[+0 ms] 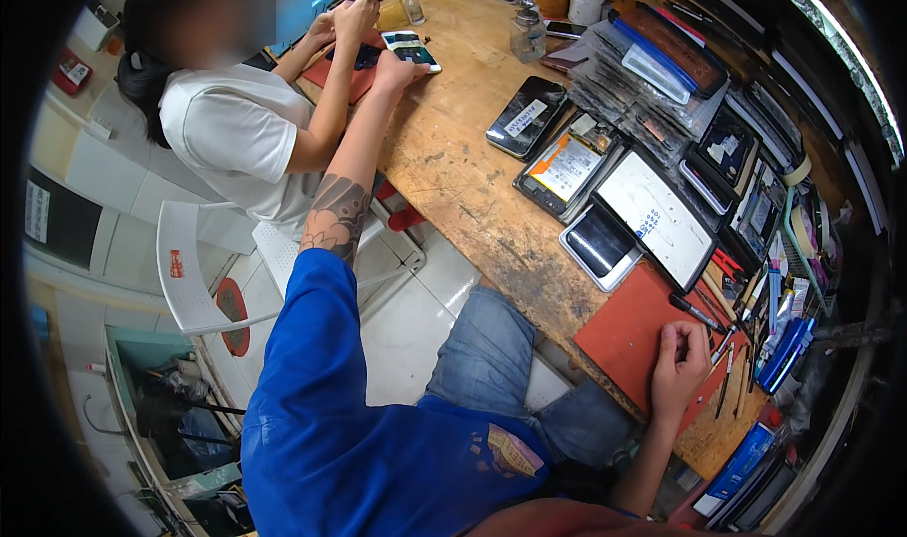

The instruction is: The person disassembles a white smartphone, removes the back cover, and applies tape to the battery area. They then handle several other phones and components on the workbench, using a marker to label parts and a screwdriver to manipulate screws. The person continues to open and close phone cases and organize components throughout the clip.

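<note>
A worn wooden workbench (pixel 444 140) is carrying a red mat (pixel 614 327) beneath the person's right hand (pixel 680 367), plus a white-framed device (pixel 600 244), an opened device (pixel 569 167) and a black labelled device (pixel 521 112), all three lying beyond that hand, while a glass jar (pixel 527 36) is standing right of the left hand (pixel 399 71).

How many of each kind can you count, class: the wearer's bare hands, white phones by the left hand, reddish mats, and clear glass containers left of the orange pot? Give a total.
Hands: 2 (left hand, right hand)
White phone: 1
Reddish mats: 2 (near mat, far mat)
Glass containers: 2 (jar, bottle)
Total: 7
</note>
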Demonstrator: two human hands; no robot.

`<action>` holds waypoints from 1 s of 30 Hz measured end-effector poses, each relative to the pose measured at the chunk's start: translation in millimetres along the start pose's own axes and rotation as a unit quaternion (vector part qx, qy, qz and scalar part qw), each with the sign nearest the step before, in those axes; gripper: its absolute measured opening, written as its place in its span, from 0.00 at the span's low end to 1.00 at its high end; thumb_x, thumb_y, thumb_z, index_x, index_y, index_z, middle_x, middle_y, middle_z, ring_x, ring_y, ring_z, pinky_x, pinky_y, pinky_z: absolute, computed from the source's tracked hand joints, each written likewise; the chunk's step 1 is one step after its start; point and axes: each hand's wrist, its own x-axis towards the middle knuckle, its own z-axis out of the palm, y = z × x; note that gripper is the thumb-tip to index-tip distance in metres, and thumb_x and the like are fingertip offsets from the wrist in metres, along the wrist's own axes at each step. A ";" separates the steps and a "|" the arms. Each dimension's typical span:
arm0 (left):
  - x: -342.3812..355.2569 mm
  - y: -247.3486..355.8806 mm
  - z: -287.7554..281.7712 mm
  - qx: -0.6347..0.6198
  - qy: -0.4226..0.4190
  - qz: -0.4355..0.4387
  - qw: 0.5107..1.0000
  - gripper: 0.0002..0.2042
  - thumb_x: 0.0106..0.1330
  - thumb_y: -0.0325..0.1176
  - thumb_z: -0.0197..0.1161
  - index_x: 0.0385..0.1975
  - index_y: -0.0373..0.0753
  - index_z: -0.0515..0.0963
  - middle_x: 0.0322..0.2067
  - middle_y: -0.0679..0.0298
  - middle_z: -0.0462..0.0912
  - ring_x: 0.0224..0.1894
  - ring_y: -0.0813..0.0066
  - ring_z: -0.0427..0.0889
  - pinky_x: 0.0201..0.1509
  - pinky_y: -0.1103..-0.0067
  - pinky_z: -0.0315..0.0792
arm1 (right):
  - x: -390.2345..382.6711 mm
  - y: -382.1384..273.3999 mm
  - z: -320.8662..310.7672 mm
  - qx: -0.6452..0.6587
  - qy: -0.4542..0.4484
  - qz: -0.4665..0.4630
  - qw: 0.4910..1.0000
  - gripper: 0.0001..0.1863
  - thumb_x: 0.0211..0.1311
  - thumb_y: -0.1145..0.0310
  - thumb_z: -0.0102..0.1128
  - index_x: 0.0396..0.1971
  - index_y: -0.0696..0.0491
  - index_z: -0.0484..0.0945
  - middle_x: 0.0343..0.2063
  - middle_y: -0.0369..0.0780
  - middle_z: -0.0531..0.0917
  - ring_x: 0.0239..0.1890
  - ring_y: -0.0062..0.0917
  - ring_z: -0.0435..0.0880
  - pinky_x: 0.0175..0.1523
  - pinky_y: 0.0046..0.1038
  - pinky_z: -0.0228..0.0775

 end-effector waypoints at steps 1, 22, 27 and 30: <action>2.8 1.6 -0.1 0.096 0.039 -0.003 0.995 0.24 0.52 0.23 0.78 0.51 0.31 0.78 0.49 0.53 0.85 0.48 0.61 0.87 0.53 0.71 0.82 | 0.0 -0.1 0.0 0.002 -0.001 0.001 1.000 0.06 0.68 0.75 0.62 0.32 0.60 0.79 0.27 0.36 0.74 0.25 0.18 0.70 0.31 0.22 0.62; -256.3 19.5 52.9 -0.026 -0.011 0.176 0.984 0.07 0.71 0.30 0.64 0.38 0.32 0.83 0.27 0.66 0.84 0.29 0.86 0.79 0.34 0.83 0.72 | -0.7 -0.2 0.0 -0.005 -0.012 -0.037 0.999 0.07 0.68 0.73 0.64 0.31 0.59 0.79 0.26 0.36 0.74 0.23 0.20 0.69 0.30 0.25 0.61; -301.0 21.3 74.1 0.103 0.070 0.205 0.971 0.07 0.68 0.35 0.68 0.35 0.39 0.84 0.22 0.64 0.83 0.22 0.76 0.79 0.29 0.79 0.72 | -2.4 2.9 1.4 -0.021 -0.002 -0.071 0.997 0.09 0.69 0.70 0.63 0.29 0.58 0.77 0.24 0.38 0.73 0.22 0.24 0.70 0.30 0.27 0.62; -299.7 21.3 80.0 0.113 0.099 0.223 0.963 0.06 0.67 0.35 0.68 0.35 0.41 0.84 0.22 0.62 0.82 0.21 0.71 0.79 0.29 0.76 0.71 | -2.8 6.4 2.1 -0.010 0.006 -0.070 0.997 0.10 0.70 0.70 0.62 0.29 0.59 0.76 0.23 0.40 0.73 0.23 0.26 0.70 0.30 0.29 0.63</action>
